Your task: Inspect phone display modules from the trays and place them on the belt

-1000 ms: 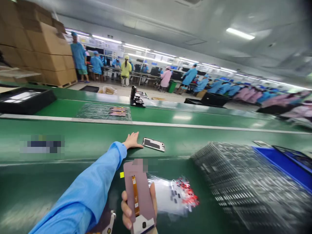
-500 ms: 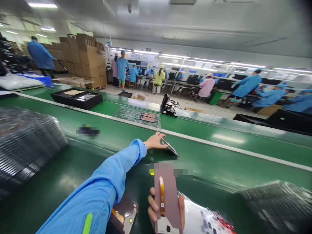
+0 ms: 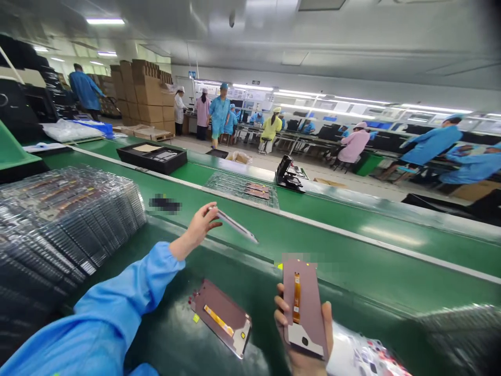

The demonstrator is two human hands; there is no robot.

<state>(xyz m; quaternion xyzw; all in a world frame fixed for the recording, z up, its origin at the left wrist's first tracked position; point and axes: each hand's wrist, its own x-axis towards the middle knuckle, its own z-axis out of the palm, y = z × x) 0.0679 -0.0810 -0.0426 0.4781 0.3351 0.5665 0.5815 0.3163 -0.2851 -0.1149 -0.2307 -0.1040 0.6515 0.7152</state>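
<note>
My left hand (image 3: 199,225), in a blue sleeve, pinches one end of a thin phone screen panel (image 3: 237,226) and holds it lifted and tilted above the green conveyor belt (image 3: 352,261). My right hand (image 3: 303,334) grips another panel (image 3: 305,308) upright near the bottom edge, its mauve back with an orange flex cable facing me. A third panel (image 3: 222,317) of the same kind lies flat on the dark green bench (image 3: 156,334) between my two arms.
A tall stack of clear plastic trays (image 3: 66,209) fills the left. A plastic bag (image 3: 364,357) lies under my right wrist. Across the belt sit a black tray (image 3: 152,156), a clear tray with panels (image 3: 242,187) and a black fixture (image 3: 288,175). Several workers and cardboard boxes (image 3: 144,94) stand beyond.
My left hand has picked the panel off the belt and drawn it back toward me. The view has swung left, bringing the tray stack and the third panel into sight.
</note>
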